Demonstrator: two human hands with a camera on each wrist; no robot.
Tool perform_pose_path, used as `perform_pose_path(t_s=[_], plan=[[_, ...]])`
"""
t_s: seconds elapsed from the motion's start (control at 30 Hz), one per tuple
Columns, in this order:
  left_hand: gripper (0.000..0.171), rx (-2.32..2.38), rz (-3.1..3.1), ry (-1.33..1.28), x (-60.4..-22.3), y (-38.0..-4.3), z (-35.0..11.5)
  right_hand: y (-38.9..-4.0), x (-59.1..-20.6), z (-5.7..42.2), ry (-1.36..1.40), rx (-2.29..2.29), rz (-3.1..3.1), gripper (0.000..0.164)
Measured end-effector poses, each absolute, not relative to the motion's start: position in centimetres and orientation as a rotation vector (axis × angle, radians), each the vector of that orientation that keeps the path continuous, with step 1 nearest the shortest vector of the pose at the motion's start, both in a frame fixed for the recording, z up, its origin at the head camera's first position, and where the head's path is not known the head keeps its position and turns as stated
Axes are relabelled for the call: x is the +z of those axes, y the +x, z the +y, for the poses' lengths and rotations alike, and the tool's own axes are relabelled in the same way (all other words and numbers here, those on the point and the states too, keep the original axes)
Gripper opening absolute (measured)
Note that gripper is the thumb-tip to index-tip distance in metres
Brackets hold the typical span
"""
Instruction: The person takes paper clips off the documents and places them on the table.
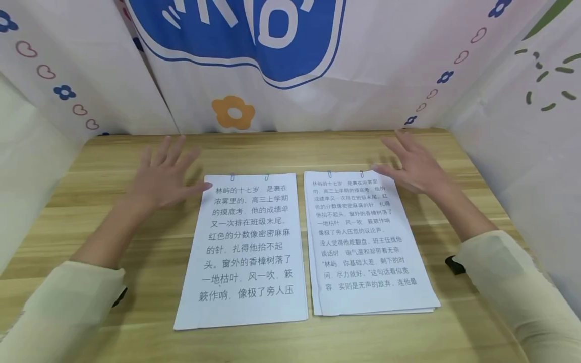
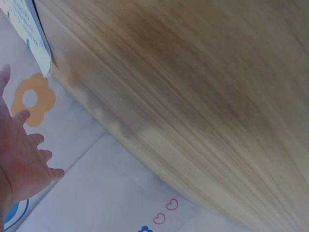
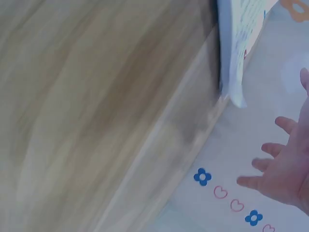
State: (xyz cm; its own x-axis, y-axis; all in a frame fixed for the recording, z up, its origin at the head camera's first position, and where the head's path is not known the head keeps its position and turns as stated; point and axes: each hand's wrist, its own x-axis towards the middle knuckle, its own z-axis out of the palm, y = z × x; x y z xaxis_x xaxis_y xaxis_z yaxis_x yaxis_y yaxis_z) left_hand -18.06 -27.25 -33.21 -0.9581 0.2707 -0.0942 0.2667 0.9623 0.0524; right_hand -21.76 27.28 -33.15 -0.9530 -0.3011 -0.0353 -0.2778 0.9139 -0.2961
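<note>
Two stacks of printed paper lie side by side on the wooden table. Two paper clips, one blue (image 1: 232,177) and one green (image 1: 267,177), sit on the top edge of the left stack (image 1: 249,252). On the right stack (image 1: 363,252) are a blue clip (image 1: 330,174) and a dark red clip (image 1: 361,174). My left hand (image 1: 165,174) is spread beside the left stack's upper left corner, thumb tip overlapping its edge in the head view. Fingers spread, my right hand (image 1: 410,164) hovers by the right stack's upper right corner. Neither hand holds anything.
The wooden table (image 1: 150,282) runs back to a white cloth (image 1: 363,101) with a blue sign and an orange flower (image 1: 233,113). More white cloth (image 1: 522,151) hangs along the right side. A dark band (image 1: 455,264) shows under the right sleeve.
</note>
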Motion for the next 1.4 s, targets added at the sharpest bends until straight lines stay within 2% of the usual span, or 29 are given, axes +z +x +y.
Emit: perform_pose_path(t_s=[0.43,0.83,1.4], plan=[[0.090,0.147,2.910,0.522,-33.1,-18.1,-25.5,-21.7,-33.0,24.0,-0.524,-0.757,2.891,0.079],[0.081,0.300,2.867,0.534,-33.3,-18.4,-24.4,-21.8,-33.3,21.0,-0.661,-0.915,2.816,0.061],[0.059,0.534,2.840,0.475,-33.5,-19.4,-23.7,-22.5,-33.8,16.3,-0.845,-0.990,2.664,0.050]])
